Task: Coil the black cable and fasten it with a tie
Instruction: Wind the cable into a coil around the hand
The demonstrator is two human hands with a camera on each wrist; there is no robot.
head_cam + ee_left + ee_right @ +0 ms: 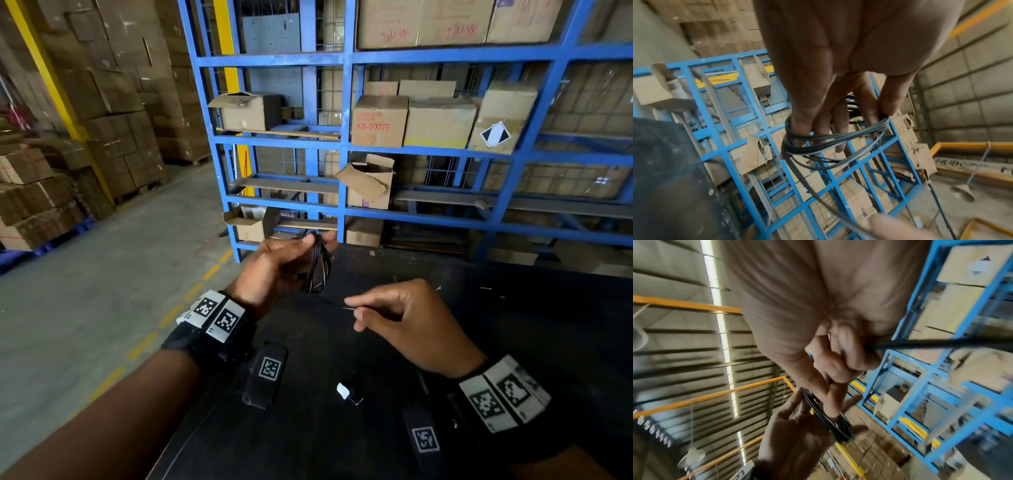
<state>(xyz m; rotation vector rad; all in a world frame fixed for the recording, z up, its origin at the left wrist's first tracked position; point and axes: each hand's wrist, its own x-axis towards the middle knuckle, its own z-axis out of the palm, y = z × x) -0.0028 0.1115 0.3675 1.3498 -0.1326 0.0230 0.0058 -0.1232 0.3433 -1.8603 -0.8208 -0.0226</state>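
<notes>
My left hand point(310, 245) is raised over the far edge of the black table point(513, 325) and holds a small coil of black cable point(318, 265). In the left wrist view the coil point(818, 144) is looped around the fingers point(840, 129). One loose strand point(818, 191) runs from it down to my right hand point(892, 227). My right hand point(354, 313) is just right of and below the coil, thumb and curled fingers pinching that strand. In the right wrist view the cable point(931, 344) leaves the pinching fingers point(851, 356) to the right. A small white tag with a thin strip point(343, 391) lies on the table.
Blue steel racking point(346, 144) with cardboard boxes point(378, 121) stands right behind the table. Stacked cartons point(113, 102) fill the left side beyond a concrete aisle point(120, 260) with yellow dashes. Small scraps dot the table's far part.
</notes>
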